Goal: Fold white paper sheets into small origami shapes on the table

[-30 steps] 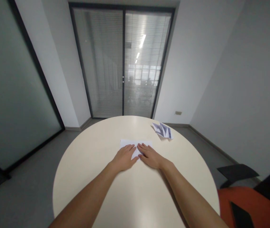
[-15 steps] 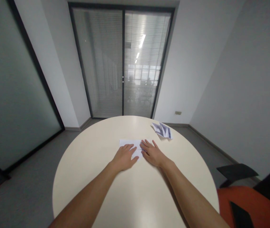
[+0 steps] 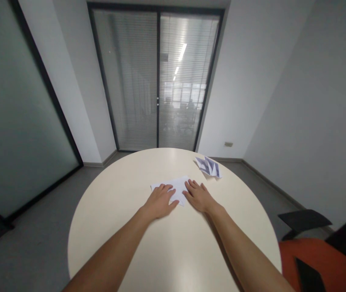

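A folded sheet of white paper (image 3: 177, 186) lies on the round cream table (image 3: 115, 194), in front of me. My left hand (image 3: 161, 200) rests flat on its left part, fingers stretched out and covering some of it. At the paper's right edge lies my right hand (image 3: 199, 196), palm down with the fingers extended. Between the two hands a pointed lower part of the paper shows. What is under the palms is hidden.
Near the table's far right edge sits a folded paper piece (image 3: 208, 167) with raised points and bluish patches. An orange chair (image 3: 315, 259) with black armrests stands at the right. Beyond the table is a glass door (image 3: 157, 81) with blinds.
The paper has turned slightly, its right side tilting away from me and its left corner coming nearer. My right hand has shifted a little to the right; my left hand has hardly moved.
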A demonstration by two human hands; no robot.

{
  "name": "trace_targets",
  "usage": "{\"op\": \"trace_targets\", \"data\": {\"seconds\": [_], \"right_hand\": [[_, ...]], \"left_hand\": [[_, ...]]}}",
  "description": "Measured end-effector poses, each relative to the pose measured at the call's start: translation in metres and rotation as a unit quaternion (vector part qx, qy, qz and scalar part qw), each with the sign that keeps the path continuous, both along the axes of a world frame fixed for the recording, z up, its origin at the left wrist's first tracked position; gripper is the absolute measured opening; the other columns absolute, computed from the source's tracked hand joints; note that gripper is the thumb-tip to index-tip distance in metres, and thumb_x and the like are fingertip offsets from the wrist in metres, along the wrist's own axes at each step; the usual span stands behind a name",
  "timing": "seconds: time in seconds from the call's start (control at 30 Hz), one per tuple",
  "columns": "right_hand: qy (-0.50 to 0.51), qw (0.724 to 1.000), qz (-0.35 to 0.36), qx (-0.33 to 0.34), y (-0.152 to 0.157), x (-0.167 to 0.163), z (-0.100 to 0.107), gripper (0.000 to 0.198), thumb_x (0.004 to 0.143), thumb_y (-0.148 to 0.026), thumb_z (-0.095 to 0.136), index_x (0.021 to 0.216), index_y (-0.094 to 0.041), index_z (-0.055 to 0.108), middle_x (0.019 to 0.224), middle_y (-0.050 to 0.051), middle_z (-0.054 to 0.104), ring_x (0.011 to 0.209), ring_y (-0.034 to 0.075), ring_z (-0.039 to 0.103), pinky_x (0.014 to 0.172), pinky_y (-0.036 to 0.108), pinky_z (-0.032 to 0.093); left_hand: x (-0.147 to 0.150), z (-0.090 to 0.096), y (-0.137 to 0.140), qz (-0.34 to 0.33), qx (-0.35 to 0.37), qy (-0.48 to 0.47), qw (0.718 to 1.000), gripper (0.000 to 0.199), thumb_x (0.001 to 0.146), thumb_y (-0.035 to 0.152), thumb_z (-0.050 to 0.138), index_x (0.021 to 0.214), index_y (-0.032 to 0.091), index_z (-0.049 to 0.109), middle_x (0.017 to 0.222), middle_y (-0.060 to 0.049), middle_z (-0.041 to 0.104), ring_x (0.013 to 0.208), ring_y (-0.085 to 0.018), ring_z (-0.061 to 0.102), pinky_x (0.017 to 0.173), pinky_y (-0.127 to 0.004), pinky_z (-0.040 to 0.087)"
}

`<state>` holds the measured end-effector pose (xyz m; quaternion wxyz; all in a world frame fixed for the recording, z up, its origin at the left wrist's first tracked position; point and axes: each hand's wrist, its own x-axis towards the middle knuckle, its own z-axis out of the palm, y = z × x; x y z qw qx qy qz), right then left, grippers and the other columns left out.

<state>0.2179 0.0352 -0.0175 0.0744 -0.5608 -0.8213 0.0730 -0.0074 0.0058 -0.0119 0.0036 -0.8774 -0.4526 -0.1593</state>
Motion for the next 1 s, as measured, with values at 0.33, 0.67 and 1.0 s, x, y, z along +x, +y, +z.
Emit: {"op": "trace_targets", "data": {"seconds": [0.33,0.67,1.0], "right_hand": [[0.072,0.983,0.126,0.116,0.007,0.000,0.006,0.040,0.099,-0.035,0.046,0.131,-0.018,0.063,0.145,0.014,0.055,0.138,0.028,0.046,0.116,0.049,0.032],[0.066,0.983,0.111,0.128,0.011,0.005,-0.009,0.042,0.097,-0.041,0.051,0.133,-0.020,0.061,0.142,0.013,0.057,0.135,0.031,0.048,0.112,0.050,0.037],[0.130,0.964,0.217,0.080,0.001,-0.003,0.006,0.047,0.087,-0.041,0.065,0.130,-0.020,0.066,0.136,0.013,0.062,0.131,0.030,0.053,0.113,0.047,0.039]], "left_hand": [[0.003,0.008,-0.002,-0.002,-0.006,0.011,1.000,0.038,0.097,0.027,0.041,0.125,0.020,0.064,0.130,-0.011,0.061,0.116,-0.028,0.054,0.101,-0.044,0.044],[0.003,0.005,-0.001,-0.027,-0.009,-0.001,1.000,0.037,0.097,0.029,0.043,0.125,0.020,0.064,0.135,-0.010,0.060,0.121,-0.028,0.052,0.104,-0.045,0.042],[-0.003,0.011,0.001,0.018,-0.024,0.008,1.000,0.042,0.098,0.028,0.037,0.131,0.022,0.062,0.133,-0.010,0.061,0.118,-0.029,0.054,0.099,-0.046,0.045]]}}
